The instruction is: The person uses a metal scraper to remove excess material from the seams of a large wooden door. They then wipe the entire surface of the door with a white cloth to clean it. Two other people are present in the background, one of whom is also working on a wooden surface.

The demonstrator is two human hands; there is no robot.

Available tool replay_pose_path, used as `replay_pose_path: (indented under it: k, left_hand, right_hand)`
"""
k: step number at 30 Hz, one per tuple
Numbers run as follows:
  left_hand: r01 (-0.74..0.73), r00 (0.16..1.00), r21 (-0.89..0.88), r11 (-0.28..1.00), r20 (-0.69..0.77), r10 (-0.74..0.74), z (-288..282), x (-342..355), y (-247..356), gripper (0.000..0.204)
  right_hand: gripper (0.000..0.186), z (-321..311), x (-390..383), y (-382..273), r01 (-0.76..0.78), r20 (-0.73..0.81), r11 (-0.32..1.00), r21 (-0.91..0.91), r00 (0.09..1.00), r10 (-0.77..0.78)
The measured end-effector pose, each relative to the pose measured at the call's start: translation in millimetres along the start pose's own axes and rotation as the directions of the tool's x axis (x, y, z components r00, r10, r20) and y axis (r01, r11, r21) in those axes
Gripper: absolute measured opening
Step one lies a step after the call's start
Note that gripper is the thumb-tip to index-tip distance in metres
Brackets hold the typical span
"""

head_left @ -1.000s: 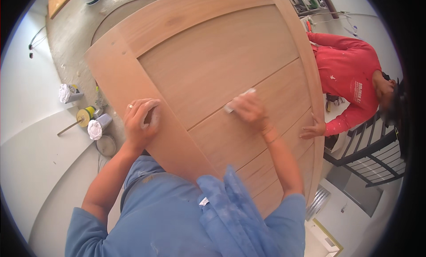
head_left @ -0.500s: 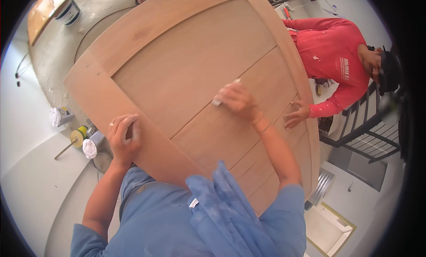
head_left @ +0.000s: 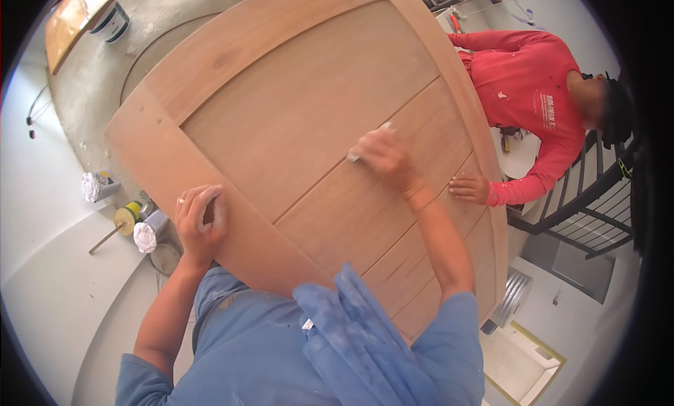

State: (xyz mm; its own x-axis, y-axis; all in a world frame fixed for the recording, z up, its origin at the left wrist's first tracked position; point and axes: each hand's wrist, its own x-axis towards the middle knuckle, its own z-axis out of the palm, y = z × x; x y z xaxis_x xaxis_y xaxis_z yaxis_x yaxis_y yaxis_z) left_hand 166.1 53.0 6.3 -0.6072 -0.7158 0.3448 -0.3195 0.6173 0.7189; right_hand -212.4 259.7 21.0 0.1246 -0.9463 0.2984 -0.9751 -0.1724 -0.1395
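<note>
A large wooden door panel (head_left: 309, 125), with a frame and grooved boards, lies beneath my hands. My left hand (head_left: 202, 220) is curled loosely closed at the panel's near left edge, dust on its fingers; whatever it may hold is hidden. On the middle boards, beside a groove, my right hand (head_left: 386, 160) presses a small pale pad (head_left: 354, 155), its fingers blurred around it. A folded blue cloth (head_left: 344, 315) hangs at my front.
A co-worker in red (head_left: 519, 83) stands right, one hand (head_left: 469, 188) on the panel. Dark railing (head_left: 583, 202) runs behind. At left are containers with white wadding (head_left: 144, 237), a bucket (head_left: 112, 25) and another board (head_left: 67, 34).
The view has shifted, with the panel sitting farther left than a second ago. My right hand has moved slightly since half a second ago, pad still held. The co-worker's hand rests a little differently.
</note>
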Motion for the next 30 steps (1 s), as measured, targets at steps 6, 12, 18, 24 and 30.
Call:
replay_pose_path:
  k: [6,12,18,24,30]
  left_hand:
    - [-0.001,1.000,-0.004,1.000,0.013,0.001,-3.8,-0.7,0.2,0.023]
    - [0.002,1.000,-0.012,1.000,0.018,-0.002,-2.0,0.5,2.7,0.021]
    - [-0.005,1.000,0.004,1.000,0.005,0.005,1.1,0.1,-0.6,0.023]
    - [0.010,0.999,-0.009,1.000,0.034,-0.009,2.3,-10.3,-4.1,0.014]
    - [-0.173,0.905,-0.120,0.978,0.372,0.206,0.5,-5.2,64.7,0.046]
  right_hand:
    - [0.014,1.1,11.6,-13.0,0.074,0.029,0.995,0.068,0.997,-0.076]
    - [0.016,7.4,13.6,-14.1,0.110,0.031,0.991,0.080,0.993,-0.113]
    - [0.018,-4.1,-13.5,32.7,0.042,0.010,0.996,-0.081,0.999,-0.041]
    - [0.023,-93.9,-8.2,49.7,-0.498,-0.490,0.858,-0.126,0.783,0.382]
    - [0.015,-45.0,33.9,-165.0,-0.605,-0.183,0.282,0.744,0.223,0.958]
